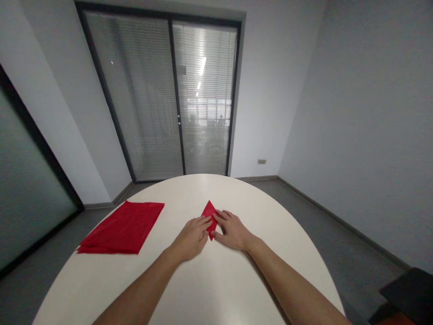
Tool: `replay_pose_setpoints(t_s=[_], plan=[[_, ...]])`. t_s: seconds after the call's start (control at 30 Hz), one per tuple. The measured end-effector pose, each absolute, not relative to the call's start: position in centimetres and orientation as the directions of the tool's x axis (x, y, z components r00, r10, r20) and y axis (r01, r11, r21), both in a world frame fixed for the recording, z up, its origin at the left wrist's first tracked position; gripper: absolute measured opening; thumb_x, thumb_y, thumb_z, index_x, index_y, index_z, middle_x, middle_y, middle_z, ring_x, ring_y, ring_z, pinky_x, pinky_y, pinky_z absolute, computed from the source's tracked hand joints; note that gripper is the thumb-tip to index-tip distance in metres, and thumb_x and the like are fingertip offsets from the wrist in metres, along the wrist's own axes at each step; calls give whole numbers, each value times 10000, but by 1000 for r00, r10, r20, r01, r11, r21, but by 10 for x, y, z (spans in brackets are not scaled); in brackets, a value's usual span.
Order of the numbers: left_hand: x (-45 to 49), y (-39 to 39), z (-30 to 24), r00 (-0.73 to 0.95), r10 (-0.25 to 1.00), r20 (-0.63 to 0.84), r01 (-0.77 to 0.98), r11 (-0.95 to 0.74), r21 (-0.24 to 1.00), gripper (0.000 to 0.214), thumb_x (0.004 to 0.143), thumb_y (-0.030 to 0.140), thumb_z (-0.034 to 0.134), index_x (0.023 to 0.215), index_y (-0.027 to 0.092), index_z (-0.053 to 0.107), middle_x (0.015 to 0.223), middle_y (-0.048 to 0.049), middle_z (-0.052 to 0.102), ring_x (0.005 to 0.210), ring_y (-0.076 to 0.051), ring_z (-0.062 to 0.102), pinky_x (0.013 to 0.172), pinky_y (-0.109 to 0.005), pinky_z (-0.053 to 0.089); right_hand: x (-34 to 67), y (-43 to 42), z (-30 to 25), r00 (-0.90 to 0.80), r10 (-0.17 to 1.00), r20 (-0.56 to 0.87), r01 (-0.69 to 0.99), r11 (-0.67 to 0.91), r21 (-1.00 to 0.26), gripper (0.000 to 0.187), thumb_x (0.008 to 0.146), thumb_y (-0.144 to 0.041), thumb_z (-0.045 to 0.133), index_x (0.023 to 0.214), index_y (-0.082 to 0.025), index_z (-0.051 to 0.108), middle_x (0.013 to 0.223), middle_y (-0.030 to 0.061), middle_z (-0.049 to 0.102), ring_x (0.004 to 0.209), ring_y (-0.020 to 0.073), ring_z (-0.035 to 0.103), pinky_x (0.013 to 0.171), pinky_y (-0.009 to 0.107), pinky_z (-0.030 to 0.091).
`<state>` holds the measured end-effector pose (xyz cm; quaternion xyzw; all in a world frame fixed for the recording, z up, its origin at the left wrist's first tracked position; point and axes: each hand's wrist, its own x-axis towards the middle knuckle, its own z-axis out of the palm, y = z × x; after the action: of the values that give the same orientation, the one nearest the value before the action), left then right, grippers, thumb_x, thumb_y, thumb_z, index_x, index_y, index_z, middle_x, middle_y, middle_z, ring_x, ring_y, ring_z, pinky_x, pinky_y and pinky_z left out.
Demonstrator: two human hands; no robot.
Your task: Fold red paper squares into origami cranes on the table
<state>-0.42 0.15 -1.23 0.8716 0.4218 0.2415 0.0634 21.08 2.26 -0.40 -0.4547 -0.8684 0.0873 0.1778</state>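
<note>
A small folded piece of red paper [210,209], diamond-shaped with a point at the top and one at the bottom, lies on the white table between my hands. My left hand [192,236] rests at its left side, fingers stretched over the paper and thumb near its lower edge. From the right, my right hand [233,230] touches the paper's edge with its fingertips, the thumb spread apart near the bottom point. Fingers of both hands cover the paper's middle and side edges.
Several large red sheets [125,228] lie in a loose stack on the left part of the round white table [209,289]. Beyond the table stands a dark-framed glass door with blinds [152,104]. A black object [411,291] is at the lower right, beside the table.
</note>
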Motion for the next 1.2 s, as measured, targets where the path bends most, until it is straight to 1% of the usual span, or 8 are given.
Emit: replay_pose_setpoints(t_s=[0.1,0.27,0.47,0.73,0.87,0.93,1.07,1.2], plan=[[-5,3,-14,531,764,368,703,-639,313,454,948,206,475,1388,215,584,1466,-87,565,1374,-249,502,1174,-480,386,212,23,-6,-526,826,203,759,564,-327,731,898,-542,585,1511,-167,453,1578,159,394,1459,392,327,1166,557,282],[-5,3,-14,525,766,371,705,-636,315,453,935,216,499,1378,224,594,1454,-84,577,1369,-255,507,1172,-480,388,211,21,-6,-512,833,208,761,553,-340,684,944,-546,513,1520,-183,442,1585,143,388,1472,376,309,1173,554,263],[-4,1,-12,525,770,363,708,-632,315,448,940,210,496,1378,211,593,1462,-86,569,1371,-256,505,1176,-486,378,209,20,-5,-468,866,177,802,500,-326,730,962,-577,462,1541,-137,396,1597,169,354,1493,374,269,1189,539,236],[-4,0,-10,525,775,352,716,-626,311,439,954,228,489,1379,202,591,1465,-88,566,1374,-259,501,1176,-487,376,210,18,2,-489,865,114,805,498,-324,811,923,-617,506,1558,-135,360,1622,171,286,1507,392,223,1200,551,209],[-4,2,-12,520,776,357,718,-623,309,443,946,226,508,1380,198,590,1451,-90,579,1358,-256,516,1175,-475,383,208,16,5,-472,873,124,804,483,-347,760,965,-616,423,1546,-128,385,1610,168,315,1504,378,242,1200,547,212],[-5,3,-15,522,769,370,712,-631,307,438,949,211,497,1378,204,591,1447,-85,584,1354,-252,521,1172,-473,391,206,15,6,-454,882,126,815,468,-342,772,964,-646,398,1536,-127,405,1601,163,342,1495,375,267,1201,530,219],[-7,8,-21,535,757,375,705,-645,296,476,938,106,418,1371,193,595,1454,-78,578,1372,-242,506,1168,-474,403,206,16,7,-445,887,125,827,460,-323,808,939,-663,435,1534,-117,408,1594,166,361,1484,371,290,1204,509,220],[-8,10,-23,535,754,381,699,-648,301,494,920,91,435,1374,202,594,1456,-78,575,1374,-248,505,1163,-488,411,208,17,8,-463,883,71,826,459,-327,869,900,-675,495,1560,-127,357,1619,160,307,1503,377,239,1210,511,203]])
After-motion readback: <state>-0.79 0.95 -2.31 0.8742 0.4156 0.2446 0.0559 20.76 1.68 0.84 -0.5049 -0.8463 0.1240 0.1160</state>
